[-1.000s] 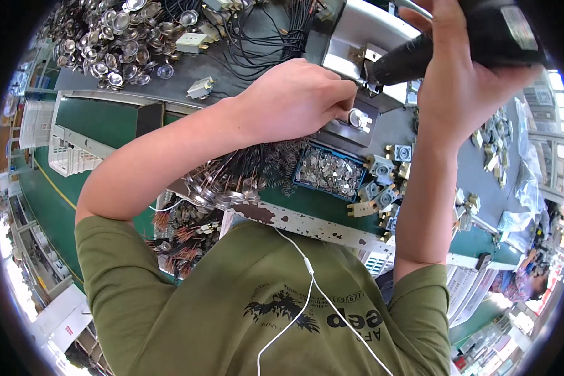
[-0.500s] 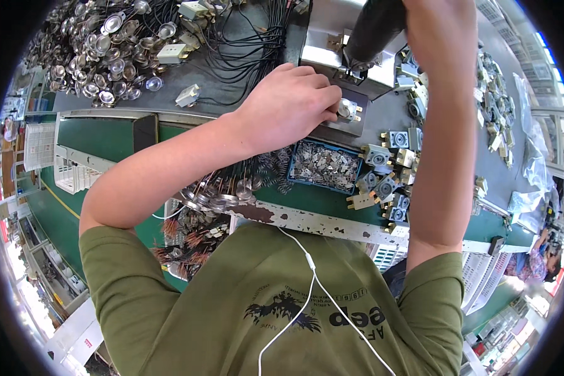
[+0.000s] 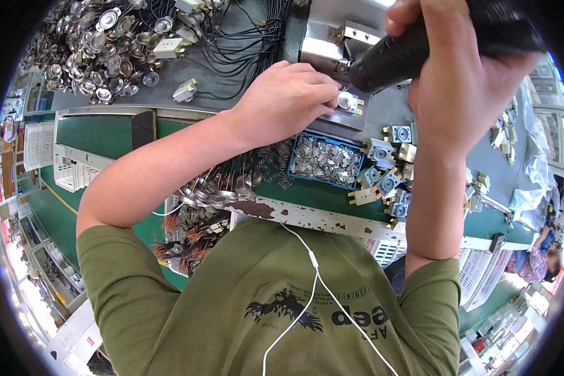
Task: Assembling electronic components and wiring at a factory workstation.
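My right hand (image 3: 454,94) is closed round a thick black lever handle (image 3: 395,59), which slants across the front of a metal press (image 3: 329,41). Below the handle's end, a small white round-topped part with brass terminals (image 3: 346,100) sits on a metal block (image 3: 351,120). My left hand (image 3: 288,97) is curled closed beside this part, its fingertips at the part's left side. The fingertips are partly hidden, but they seem to pinch its edge.
Just in front of the block stands a blue tray (image 3: 326,186) of small metal pieces. Square white parts (image 3: 382,150) lie to its right. Metal cup-shaped pieces (image 3: 100,44) are heaped at the far left, near black cables (image 3: 250,50). A plastic bag (image 3: 536,150) lies at right.
My right hand has come down and nearer, and the black handle has swung to a flatter slant toward the right. The left hand stays almost in place beside the white part.
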A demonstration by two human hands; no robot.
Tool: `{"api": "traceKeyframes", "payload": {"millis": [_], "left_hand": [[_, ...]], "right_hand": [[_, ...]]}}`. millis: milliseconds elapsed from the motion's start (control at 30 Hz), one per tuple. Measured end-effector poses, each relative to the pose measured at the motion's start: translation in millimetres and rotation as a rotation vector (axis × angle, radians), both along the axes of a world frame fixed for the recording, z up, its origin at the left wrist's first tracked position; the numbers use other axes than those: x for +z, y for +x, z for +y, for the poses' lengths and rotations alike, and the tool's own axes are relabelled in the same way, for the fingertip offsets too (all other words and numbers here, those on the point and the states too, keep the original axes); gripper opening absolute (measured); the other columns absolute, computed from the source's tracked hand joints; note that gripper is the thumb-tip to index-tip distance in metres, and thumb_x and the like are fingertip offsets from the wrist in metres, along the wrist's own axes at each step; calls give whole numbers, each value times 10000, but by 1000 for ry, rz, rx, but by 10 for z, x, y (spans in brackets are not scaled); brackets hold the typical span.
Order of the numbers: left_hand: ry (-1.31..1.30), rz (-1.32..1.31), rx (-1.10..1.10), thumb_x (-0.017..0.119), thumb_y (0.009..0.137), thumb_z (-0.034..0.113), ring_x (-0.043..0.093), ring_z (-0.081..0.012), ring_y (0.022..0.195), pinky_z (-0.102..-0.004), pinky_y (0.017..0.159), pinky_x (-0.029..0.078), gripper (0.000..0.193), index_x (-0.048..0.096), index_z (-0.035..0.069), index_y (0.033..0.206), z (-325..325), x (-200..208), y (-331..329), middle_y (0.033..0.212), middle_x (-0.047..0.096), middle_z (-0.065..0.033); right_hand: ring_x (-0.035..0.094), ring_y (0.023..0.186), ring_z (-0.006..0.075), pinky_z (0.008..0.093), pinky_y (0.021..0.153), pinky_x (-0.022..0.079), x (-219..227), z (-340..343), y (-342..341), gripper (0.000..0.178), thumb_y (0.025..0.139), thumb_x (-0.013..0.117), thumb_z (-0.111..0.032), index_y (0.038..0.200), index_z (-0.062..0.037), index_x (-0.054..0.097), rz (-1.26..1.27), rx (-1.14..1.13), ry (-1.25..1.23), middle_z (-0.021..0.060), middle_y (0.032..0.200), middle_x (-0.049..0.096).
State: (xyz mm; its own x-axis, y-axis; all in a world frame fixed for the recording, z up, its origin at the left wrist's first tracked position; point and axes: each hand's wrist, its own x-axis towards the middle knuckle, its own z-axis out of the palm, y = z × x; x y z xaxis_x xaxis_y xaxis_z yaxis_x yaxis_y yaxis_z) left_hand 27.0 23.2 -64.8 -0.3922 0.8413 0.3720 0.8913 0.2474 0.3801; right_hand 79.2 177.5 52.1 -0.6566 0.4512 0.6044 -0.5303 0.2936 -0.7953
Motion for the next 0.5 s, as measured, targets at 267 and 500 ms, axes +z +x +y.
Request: {"api": "traceKeyframes", "payload": {"millis": [267, 500], "left_hand": [[34, -53, -18, 752, 832, 165, 654, -245, 954, -400, 837, 518, 100, 690, 137, 905, -22, 3, -26, 946, 702, 3], [80, -77, -55, 753, 823, 142, 657, -259, 929, -408, 823, 531, 92, 693, 116, 889, 45, -18, -35, 911, 695, -14]], "right_hand": [[667, 642, 124, 246, 522, 543, -86, -206, 97, 439, 907, 735, 56, 1233, -2, 447, -100, -19, -86, 125, 973, 723], [670, 673, 123, 247, 553, 549, -436, -102, -340, 461, 886, 736, 90, 1237, 7, 450, 599, 730, -666, 122, 963, 710]]}}
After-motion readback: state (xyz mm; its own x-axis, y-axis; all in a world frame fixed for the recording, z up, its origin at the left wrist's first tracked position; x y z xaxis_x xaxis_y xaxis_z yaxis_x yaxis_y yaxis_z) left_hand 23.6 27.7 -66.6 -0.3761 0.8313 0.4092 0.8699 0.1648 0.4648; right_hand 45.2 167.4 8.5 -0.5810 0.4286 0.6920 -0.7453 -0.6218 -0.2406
